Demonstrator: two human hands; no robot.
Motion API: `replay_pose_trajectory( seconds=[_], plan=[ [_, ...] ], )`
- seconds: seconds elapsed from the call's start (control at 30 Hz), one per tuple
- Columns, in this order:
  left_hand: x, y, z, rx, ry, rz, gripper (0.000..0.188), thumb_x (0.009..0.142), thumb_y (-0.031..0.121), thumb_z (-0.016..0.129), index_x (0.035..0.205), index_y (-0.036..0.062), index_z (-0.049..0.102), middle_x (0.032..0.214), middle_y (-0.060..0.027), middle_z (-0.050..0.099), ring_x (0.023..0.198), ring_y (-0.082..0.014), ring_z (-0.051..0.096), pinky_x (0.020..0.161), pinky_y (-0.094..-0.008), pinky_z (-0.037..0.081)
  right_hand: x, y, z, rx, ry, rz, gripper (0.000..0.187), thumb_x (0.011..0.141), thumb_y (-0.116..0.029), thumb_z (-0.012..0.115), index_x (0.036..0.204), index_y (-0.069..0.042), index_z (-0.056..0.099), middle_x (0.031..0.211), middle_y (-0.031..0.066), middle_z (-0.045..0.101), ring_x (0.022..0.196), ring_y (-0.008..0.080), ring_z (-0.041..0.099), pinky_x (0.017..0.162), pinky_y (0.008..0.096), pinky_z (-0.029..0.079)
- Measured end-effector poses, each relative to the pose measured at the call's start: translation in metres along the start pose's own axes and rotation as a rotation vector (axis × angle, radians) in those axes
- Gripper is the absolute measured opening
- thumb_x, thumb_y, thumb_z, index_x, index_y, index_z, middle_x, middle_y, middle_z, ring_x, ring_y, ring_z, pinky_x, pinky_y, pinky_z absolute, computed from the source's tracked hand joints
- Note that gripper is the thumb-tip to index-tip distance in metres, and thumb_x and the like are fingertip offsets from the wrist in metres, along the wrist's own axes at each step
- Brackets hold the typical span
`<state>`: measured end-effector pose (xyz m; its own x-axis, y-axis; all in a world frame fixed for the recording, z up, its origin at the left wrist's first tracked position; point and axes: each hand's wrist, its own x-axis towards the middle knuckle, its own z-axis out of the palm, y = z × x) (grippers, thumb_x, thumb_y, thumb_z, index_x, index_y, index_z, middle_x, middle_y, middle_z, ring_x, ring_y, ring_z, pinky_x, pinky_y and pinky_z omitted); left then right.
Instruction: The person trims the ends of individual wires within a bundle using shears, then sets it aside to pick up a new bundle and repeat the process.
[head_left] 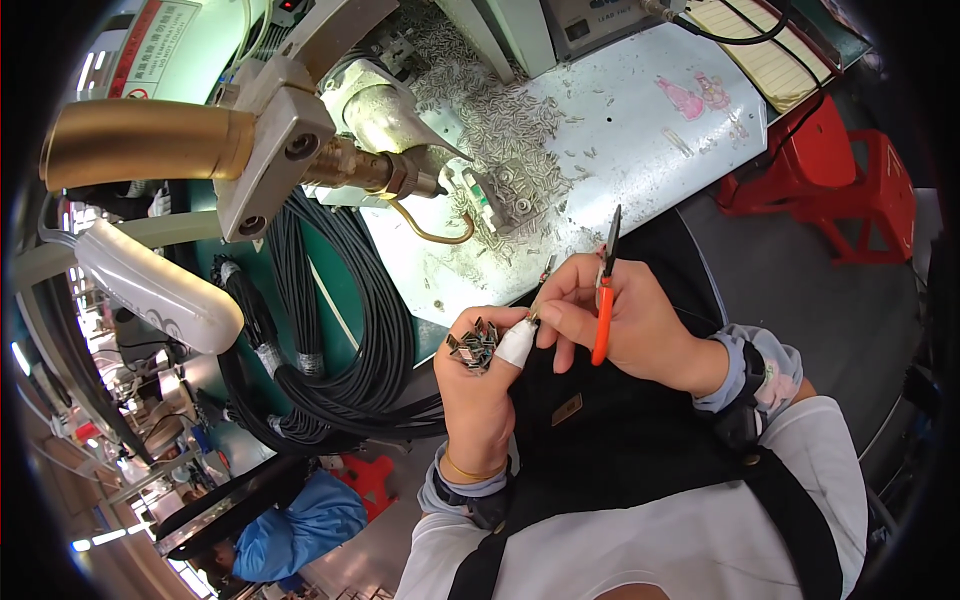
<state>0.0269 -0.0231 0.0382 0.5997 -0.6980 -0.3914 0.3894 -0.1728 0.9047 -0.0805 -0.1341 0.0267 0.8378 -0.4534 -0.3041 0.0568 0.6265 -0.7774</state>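
My left hand [475, 390] is closed round a bundle of cable ends, whose small metal connectors [473, 346] stick up out of the fist. White tape wraps its thumb [515, 343]. Close by on the right, my right hand [630, 320] holds slim pliers with orange handles [603, 325] and a dark pointed tip; the tip points away from me. The right thumb and forefinger pinch at a thin wire end [535, 313] beside the taped thumb. Exactly what is between those fingertips is too small to make out.
A machine head with a brass-coloured tube [150, 143] overhangs a metal fixture [485, 200]. Small silvery pieces [520, 120] litter the pale worktop [640, 130]. Coiled black cables [350, 300] lie left, beneath a white lamp [155, 285]. Red stools [800, 160] stand right; a person in blue [300, 525] sits lower left.
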Motion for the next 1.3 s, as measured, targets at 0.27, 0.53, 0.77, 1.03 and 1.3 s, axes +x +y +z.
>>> replay_pose_trajectory(
  seconds=[0.27, 0.53, 0.77, 1.03, 1.3],
  plan=[
    [-0.005, 0.001, -0.001, 0.079, 0.047, 0.179, 0.015, 0.073, -0.005, 0.059, 0.088, -0.0027, 0.055, 0.081, -0.0043, 0.057, 0.073, -0.0075, 0.052, 0.068, -0.0188, 0.04, -0.007, -0.003, -0.018, -1.171, -0.007, -0.274, 0.037, 0.066, -0.035, 0.07, 0.056, -0.005, 0.051, 0.047, 0.0068, 0.049, 0.043, 0.0232, 0.053, 0.042, 0.0317, 0.041],
    [-0.006, 0.005, 0.005, 0.179, 0.043, 0.29, 0.015, 0.073, -0.007, 0.059, 0.086, -0.0034, 0.054, 0.08, -0.0049, 0.056, 0.069, -0.0077, 0.051, 0.064, -0.0177, 0.039, -0.01, 0.004, -0.011, -1.211, 0.012, -0.265, 0.034, 0.071, -0.034, 0.065, 0.059, -0.005, 0.051, 0.049, 0.0096, 0.052, 0.045, 0.0298, 0.052, 0.042, 0.0373, 0.041],
    [0.006, 0.014, 0.001, 0.282, -0.001, 0.106, 0.014, 0.075, -0.005, 0.058, 0.088, -0.0019, 0.054, 0.073, -0.0028, 0.055, 0.063, -0.0056, 0.048, 0.057, -0.0171, 0.037, -0.006, 0.015, -0.023, -0.953, -0.122, -0.132, 0.032, 0.077, -0.023, 0.064, 0.06, -0.002, 0.046, 0.045, 0.0088, 0.048, 0.039, 0.022, 0.048, 0.041, 0.0285, 0.039],
    [0.065, 0.023, -0.003, -0.152, -0.085, -0.039, 0.013, 0.079, 0.003, 0.054, 0.092, 0.0003, 0.054, 0.061, 0.002, 0.044, 0.045, -0.0037, 0.032, 0.04, -0.0185, 0.024, 0.025, -0.012, -0.012, -0.42, 0.125, -0.138, 0.024, 0.083, -0.017, 0.056, 0.07, 0.0, 0.046, 0.05, 0.0008, 0.046, 0.04, 0.0078, 0.043, 0.04, 0.0213, 0.037],
    [0.082, 0.03, -0.007, -0.14, -0.1, -0.08, 0.018, 0.079, 0.004, 0.056, 0.096, -0.0008, 0.052, 0.059, 0.0022, 0.041, 0.042, -0.0036, 0.028, 0.037, -0.0187, 0.021, 0.077, -0.028, -0.01, -0.56, 0.148, -0.213, 0.021, 0.084, -0.017, 0.054, 0.075, 0.001, 0.046, 0.054, 0.0016, 0.046, 0.041, 0.007, 0.043, 0.039, 0.0215, 0.036]
  ],
)
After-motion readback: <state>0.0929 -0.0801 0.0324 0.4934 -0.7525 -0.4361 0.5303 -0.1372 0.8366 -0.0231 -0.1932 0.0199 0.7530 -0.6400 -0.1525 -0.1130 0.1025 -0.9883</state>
